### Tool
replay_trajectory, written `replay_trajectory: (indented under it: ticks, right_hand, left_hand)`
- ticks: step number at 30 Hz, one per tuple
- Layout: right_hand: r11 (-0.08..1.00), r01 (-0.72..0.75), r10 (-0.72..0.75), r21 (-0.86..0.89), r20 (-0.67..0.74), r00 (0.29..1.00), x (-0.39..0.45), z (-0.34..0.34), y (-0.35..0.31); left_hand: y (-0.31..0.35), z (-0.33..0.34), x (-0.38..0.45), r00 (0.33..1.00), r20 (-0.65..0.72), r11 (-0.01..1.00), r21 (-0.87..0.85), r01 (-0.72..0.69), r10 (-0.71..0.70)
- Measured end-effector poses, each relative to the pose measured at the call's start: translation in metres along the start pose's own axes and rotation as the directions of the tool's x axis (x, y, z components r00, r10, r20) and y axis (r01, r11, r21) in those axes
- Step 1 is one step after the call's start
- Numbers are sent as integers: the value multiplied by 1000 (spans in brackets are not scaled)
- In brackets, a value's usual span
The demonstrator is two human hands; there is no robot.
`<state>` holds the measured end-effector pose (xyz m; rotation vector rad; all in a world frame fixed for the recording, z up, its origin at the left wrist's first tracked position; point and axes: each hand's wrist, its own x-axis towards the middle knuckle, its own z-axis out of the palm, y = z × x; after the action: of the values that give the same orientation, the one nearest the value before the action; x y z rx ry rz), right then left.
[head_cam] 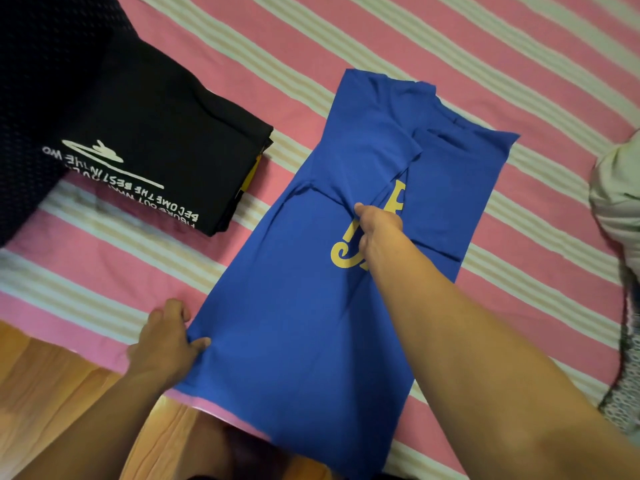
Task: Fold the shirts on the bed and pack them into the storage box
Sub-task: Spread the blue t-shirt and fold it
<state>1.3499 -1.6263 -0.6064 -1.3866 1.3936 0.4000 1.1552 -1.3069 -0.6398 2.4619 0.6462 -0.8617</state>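
Cloth soft, light and limp: the blue shirt [304,271] lies lengthwise on the bed [519,81], sides folded in. Right hand [375,230] pinches a mid-chest fold; left hand [169,337] grips the near left edge. Likely best taken at edges.

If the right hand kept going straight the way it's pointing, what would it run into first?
The right hand pinches the blue shirt mid-body and points up-left. Straight on, it would likely first meet the shirt's folded-over sleeve, then bare bed sheet.
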Motion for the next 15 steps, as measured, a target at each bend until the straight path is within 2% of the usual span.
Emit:
replay_trajectory:
  ticks: [3, 6, 9, 11, 15]
  right_hand:
    - [999, -21, 21, 47, 13, 1000, -4, 4, 2]
    - [999, 42, -42, 22, 20, 999, -2, 3, 4]
    - [994, 105, -104, 10, -65, 992, 4, -1, 2]
    - [995, 74, -80, -69, -86, 993, 4, -3, 7]
    - [999, 16, -20, -41, -83, 996, 4, -10, -6]
  left_hand:
    - [-2, 1, 3, 1000, 4, 1000, 4, -2, 2]
    - [-3, 2, 4, 1000, 0, 1000, -4, -20, 20]
    - [-5, 3, 6, 1000, -1, 1000, -1, -31, 31]
    - [-6, 4, 7, 999, -3, 999, 4, -35, 35]
    - [-5, 3, 7, 999, -1, 999, -7, -35, 35]
